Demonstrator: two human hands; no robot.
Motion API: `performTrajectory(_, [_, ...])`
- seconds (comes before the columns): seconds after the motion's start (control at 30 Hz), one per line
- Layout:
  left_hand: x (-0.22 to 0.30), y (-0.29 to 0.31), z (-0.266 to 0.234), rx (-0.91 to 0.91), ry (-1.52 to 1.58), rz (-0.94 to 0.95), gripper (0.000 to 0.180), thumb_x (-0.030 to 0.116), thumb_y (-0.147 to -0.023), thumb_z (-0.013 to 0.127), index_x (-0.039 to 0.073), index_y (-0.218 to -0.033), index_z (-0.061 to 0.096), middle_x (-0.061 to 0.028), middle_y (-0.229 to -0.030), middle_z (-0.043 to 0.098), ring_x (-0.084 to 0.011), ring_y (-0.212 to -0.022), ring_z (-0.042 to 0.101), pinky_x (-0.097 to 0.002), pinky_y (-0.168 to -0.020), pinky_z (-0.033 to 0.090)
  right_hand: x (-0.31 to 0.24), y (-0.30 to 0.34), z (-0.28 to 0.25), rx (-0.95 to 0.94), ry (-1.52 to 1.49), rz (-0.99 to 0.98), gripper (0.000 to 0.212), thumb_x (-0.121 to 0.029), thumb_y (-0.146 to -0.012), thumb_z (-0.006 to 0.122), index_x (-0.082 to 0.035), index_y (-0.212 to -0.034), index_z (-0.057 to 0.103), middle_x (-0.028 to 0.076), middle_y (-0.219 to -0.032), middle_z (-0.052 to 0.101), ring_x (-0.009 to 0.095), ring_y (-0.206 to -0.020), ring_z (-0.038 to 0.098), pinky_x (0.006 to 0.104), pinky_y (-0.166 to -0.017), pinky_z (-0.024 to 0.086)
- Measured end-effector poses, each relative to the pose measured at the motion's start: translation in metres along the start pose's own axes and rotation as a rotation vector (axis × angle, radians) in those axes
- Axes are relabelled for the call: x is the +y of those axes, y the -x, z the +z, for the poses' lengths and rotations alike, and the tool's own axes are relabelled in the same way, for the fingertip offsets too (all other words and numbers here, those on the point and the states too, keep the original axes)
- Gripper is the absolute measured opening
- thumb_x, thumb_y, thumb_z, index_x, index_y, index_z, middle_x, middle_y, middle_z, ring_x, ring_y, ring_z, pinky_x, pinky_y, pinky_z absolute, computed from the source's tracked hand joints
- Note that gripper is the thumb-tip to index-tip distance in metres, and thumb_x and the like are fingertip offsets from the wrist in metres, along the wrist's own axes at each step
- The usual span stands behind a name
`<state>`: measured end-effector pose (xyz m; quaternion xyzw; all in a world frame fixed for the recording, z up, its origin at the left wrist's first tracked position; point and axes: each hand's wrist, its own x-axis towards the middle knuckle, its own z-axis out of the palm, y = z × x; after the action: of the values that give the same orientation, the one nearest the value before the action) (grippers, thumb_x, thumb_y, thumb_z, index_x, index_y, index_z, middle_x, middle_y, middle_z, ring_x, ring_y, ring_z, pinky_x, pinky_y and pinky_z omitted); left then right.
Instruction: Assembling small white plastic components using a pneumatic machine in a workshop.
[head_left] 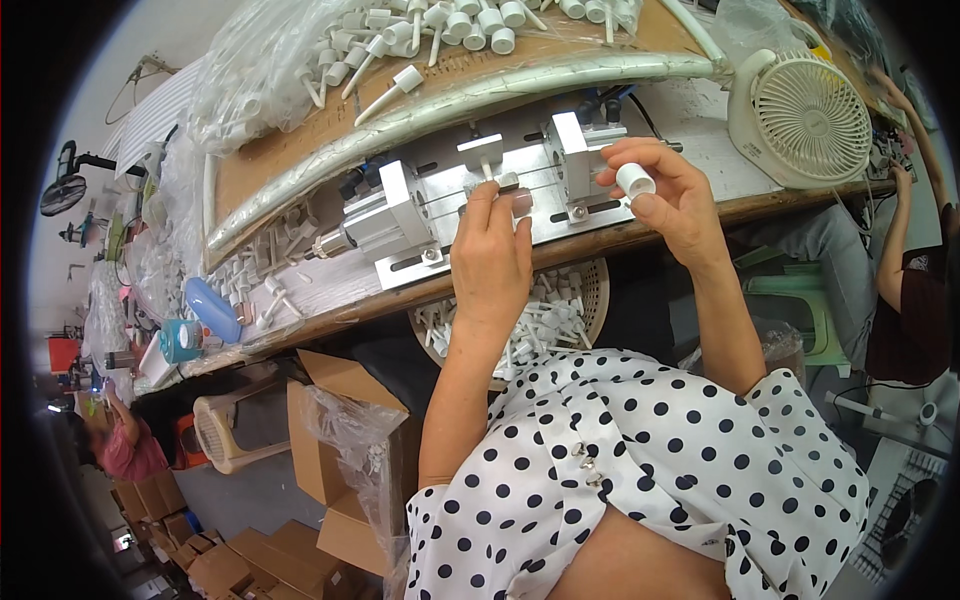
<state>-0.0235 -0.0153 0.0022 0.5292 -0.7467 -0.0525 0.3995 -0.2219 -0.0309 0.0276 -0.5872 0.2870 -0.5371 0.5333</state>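
Observation:
My right hand [678, 200] is raised beside the right block of a silver metal jig [541, 222]. Thumb and fingers pinch a white plastic cylinder piece [636, 180], its round end facing me. Over the jig's middle, my left hand [492, 255] has its fingers close together. Their tips touch the small central holder, right by a thin white stem [487, 168]. What those fingers hold is mostly hidden beneath them. Two upright metal blocks stand on the jig, left [402, 200] and right [572, 150] of my left hand.
Behind the jig, many white stemmed pieces [470, 22] lie on a raised board edged with a plastic-wrapped rail [480, 92]. A basket [597, 300] of similar pieces sits below the bench. A white fan [810, 115] stands right; an open carton [318, 440] is lower left.

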Motion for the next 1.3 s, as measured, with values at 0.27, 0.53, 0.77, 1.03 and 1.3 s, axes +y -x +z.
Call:
performTrajectory(0.27, [0.003, -0.003, -0.001, -0.029, -0.027, 0.019, 0.021, 0.0, -0.072, 0.062, -0.003, -0.091, 0.056, -0.0177, -0.103, 0.052, -0.0329, -0.088, 0.056, -0.0376, -0.073, 0.047, -0.005, 0.006, 0.003, -0.026, 0.049, -0.141, 0.031, -0.007, -0.075, 0.064, 0.002, -0.104, 0.055, 0.012, -0.109, 0.049, 0.017, -0.095, 0.054, 0.0291, -0.082, 0.045])
performTrajectory(0.53, [-0.011, -0.035, -0.019, -0.065, -0.02, 0.082, 0.016, 0.01, -0.072, 0.065, 0.001, -0.084, 0.06, -0.013, -0.084, 0.058, -0.0268, -0.081, 0.057, -0.0333, -0.064, 0.046, -0.017, -0.007, 0.0, -0.121, 0.607, -0.405, 0.03, -0.008, -0.063, 0.069, -0.005, -0.093, 0.064, 0.005, -0.093, 0.064, 0.021, -0.093, 0.055, 0.0321, -0.079, 0.044])
performTrajectory(0.77, [-0.078, -0.151, -0.033, 0.401, -0.413, 0.049, 0.028, 0.03, -0.076, 0.06, 0.004, -0.084, 0.063, -0.0105, -0.077, 0.063, -0.0276, -0.068, 0.059, -0.0369, -0.064, 0.045, 0.001, -0.032, 0.038, -0.307, 0.62, -0.533, 0.026, -0.008, -0.063, 0.069, -0.004, -0.088, 0.062, 0.008, -0.092, 0.062, 0.025, -0.092, 0.055, 0.034, -0.078, 0.046])
performTrajectory(1.03, [-0.084, -0.159, -0.042, -0.118, -0.386, -0.113, 0.039, 0.043, -0.077, 0.058, 0.005, -0.082, 0.066, -0.0101, -0.073, 0.065, -0.0267, -0.07, 0.061, -0.0348, -0.067, 0.046, 0.037, -0.049, 0.046, -0.53, 0.927, -0.549, 0.025, -0.007, -0.063, 0.067, -0.002, -0.086, 0.058, 0.01, -0.093, 0.058, 0.027, -0.092, 0.056, 0.0365, -0.079, 0.045])
performTrajectory(1.3, [-0.033, -0.101, -0.076, 0.21, 0.24, -0.229, 0.023, 0.009, -0.078, 0.058, 0.002, -0.1, 0.059, -0.0064, -0.086, 0.057, -0.0137, -0.069, 0.057, -0.0245, -0.064, 0.046, 0.04, -0.054, 0.055, -0.456, 1.007, -0.641, 0.023, -0.012, -0.06, 0.067, -0.003, -0.079, 0.058, 0.008, -0.077, 0.053, 0.025, -0.076, 0.056, 0.0356, -0.07, 0.045])
